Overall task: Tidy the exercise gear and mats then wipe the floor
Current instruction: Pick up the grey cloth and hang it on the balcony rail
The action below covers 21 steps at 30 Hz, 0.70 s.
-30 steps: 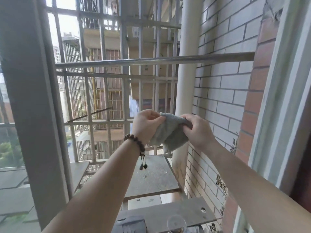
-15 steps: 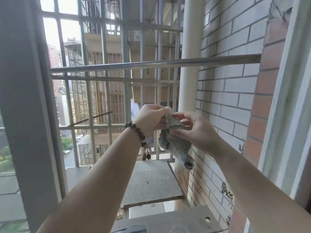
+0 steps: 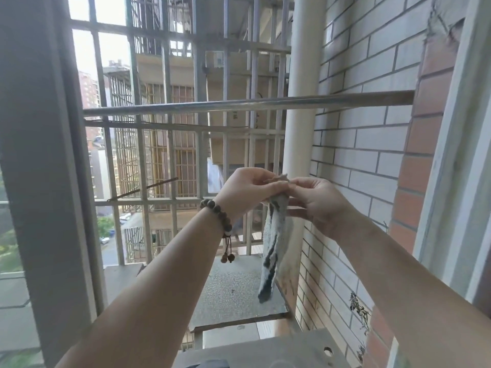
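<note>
Both hands up at the window grille now. Left hand w/ the bead bracelet pinches the top edge of the grey cloth; right hand pinches the same top edge from the other side, fingers curled on it. Cloth hangs straight down from the pinch, bunched narrow, free end dangling above the stone ledge outside, not touching it, just in front of the white pipe. Steel rail runs across above the hands, cloth well below it.

Progress, my read: this looks like cloth prep or hang-out, can't tell which. No gear, mats or floor in shot, so can't judge those parts as done or left.

Count: 1 cloth, 2 hands, 1 bracelet, 1 rail, 1 pipe.
</note>
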Tool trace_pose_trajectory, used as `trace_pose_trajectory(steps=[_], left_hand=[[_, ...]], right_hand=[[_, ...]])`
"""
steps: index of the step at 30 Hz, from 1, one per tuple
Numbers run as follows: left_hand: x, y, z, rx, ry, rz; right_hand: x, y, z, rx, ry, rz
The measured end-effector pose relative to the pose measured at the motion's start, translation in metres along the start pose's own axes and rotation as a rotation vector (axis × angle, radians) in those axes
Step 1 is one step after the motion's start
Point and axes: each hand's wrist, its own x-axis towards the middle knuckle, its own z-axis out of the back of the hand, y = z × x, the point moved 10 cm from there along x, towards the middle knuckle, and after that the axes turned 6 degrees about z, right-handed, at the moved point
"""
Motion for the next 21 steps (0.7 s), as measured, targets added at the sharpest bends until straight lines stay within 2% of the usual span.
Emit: trace_pose_trajectory(steps=[4,8,12,16,19,21], left_hand=[[0.005,-0.005,0.007,0.052,-0.039,-0.006],[0.013,-0.004,0.011,0.095,-0.027,0.04],[0.02,0.004,0.012,0.088,0.015,0.107],[0.023,0.003,0.008,-0.05,0.054,0.141],[0.027,-0.004,0.006,0.236,0.053,0.081],[0.027,0.0,0.002,0.455,0.102,0.044]], right_hand=[[0.003,-0.003,0.003,0.111,-0.036,-0.087],[0.01,0.005,0.009,0.123,-0.032,-0.093],[0.023,0.026,0.022,0.005,-0.091,-0.039],[0.033,0.042,0.029,-0.201,-0.113,-0.013],[0.037,0.054,0.029,-0.187,-0.108,0.01],[0.04,0.066,0.039,-0.113,-0.174,0.038]])
